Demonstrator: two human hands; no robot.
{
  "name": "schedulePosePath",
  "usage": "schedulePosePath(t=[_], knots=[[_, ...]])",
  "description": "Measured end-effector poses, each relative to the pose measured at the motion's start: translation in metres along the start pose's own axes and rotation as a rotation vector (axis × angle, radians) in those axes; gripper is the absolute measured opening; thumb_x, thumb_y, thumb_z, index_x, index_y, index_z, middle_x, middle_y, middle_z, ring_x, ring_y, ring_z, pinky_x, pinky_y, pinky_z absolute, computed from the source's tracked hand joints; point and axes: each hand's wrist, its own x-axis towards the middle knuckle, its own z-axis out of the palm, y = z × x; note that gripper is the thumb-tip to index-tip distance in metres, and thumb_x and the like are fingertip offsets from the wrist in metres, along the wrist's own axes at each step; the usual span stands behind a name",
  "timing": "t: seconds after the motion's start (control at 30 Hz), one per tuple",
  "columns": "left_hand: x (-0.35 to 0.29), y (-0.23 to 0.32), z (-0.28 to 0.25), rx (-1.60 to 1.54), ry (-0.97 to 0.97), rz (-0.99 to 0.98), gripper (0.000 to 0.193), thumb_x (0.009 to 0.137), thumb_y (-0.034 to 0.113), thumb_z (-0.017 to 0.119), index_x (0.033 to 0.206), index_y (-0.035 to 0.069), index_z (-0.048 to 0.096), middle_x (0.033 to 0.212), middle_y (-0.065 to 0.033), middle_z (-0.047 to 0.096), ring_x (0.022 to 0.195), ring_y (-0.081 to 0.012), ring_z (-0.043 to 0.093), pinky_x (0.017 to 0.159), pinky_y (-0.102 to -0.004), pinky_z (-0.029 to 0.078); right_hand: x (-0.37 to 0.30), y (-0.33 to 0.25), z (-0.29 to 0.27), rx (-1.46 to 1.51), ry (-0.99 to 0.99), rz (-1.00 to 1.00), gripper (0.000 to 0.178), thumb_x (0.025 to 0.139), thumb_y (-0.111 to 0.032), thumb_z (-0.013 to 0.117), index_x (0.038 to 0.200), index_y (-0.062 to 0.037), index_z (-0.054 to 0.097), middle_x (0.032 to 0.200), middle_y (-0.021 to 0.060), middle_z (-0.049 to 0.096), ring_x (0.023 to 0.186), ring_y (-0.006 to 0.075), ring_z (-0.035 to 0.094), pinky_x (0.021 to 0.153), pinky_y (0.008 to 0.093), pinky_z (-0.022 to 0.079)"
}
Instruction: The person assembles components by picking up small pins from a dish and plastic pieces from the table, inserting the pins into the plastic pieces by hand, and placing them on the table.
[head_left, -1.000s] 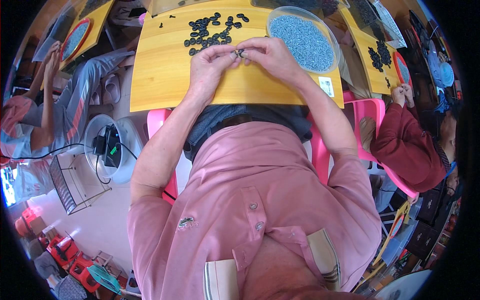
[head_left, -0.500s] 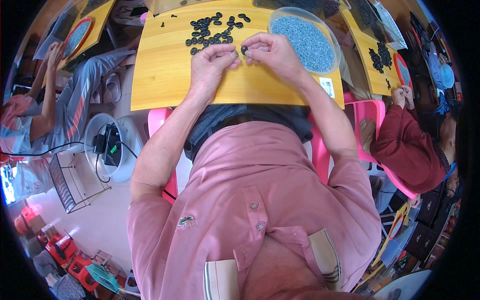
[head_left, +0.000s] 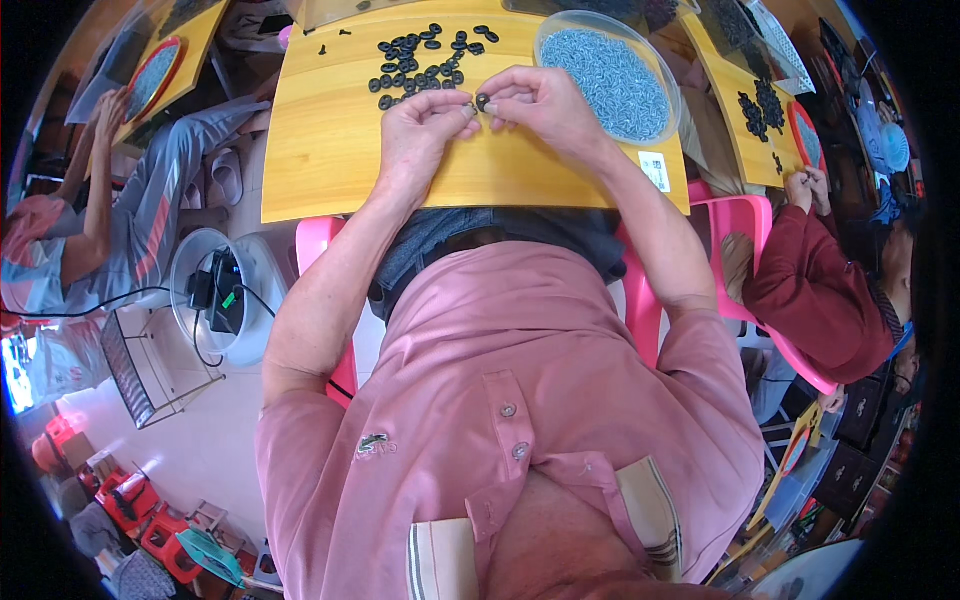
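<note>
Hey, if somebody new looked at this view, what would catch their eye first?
Probably the round translucent plastic tub filled with small blue-grey pieces, at the yellow wooden table's far right. Left of it lie scattered small black oval pieces. Just nearer, the bare left hand and right hand almost meet, the right pinching a small black piece.

The left arm (head_left: 325, 290) and right arm (head_left: 665, 235) bend at the elbows and reach forward. The left hand (head_left: 422, 124) and right hand (head_left: 545, 108) are close, and each pinches with thumb and finger.
</note>
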Motion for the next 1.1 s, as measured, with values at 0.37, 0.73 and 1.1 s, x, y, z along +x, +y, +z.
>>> schedulePosePath(t=[0.37,0.73,1.1], knots=[[0.0011,-0.0002,0.0005,-0.026,-0.014,-0.020,0.018,0.092,-0.004,0.064,0.110,-0.006,0.064,0.098,-0.0156,0.072,0.085,-0.0191,0.072,0.080,-0.0267,0.059,0.0016,0.0038,0.0018,-0.011,0.003,0.005,0.021,0.091,-0.008,0.066,0.107,0.0045,0.070,0.086,0.0076,0.074,0.075,0.0104,0.068,0.067,0.0235,0.053],[0.0023,-0.0002,0.0003,-0.053,0.002,-0.040,0.016,0.092,-0.005,0.064,0.108,-0.007,0.062,0.097,-0.0170,0.071,0.086,-0.0224,0.073,0.079,-0.0277,0.061,0.0032,0.0062,0.0052,0.038,0.023,-0.003,0.018,0.091,-0.007,0.067,0.105,0.0043,0.070,0.083,0.0082,0.073,0.072,0.0106,0.068,0.063,0.0231,0.052],[0.0025,0.0007,-0.0052,0.172,-0.158,0.131,0.026,0.089,-0.004,0.068,0.115,-0.005,0.062,0.092,-0.0104,0.070,0.084,-0.0152,0.070,0.079,-0.0260,0.057,-0.0001,0.0005,0.0010,0.089,-0.012,-0.006,0.022,0.089,-0.009,0.066,0.108,0.0024,0.065,0.083,0.0045,0.071,0.070,0.0096,0.066,0.063,0.0219,0.048]])
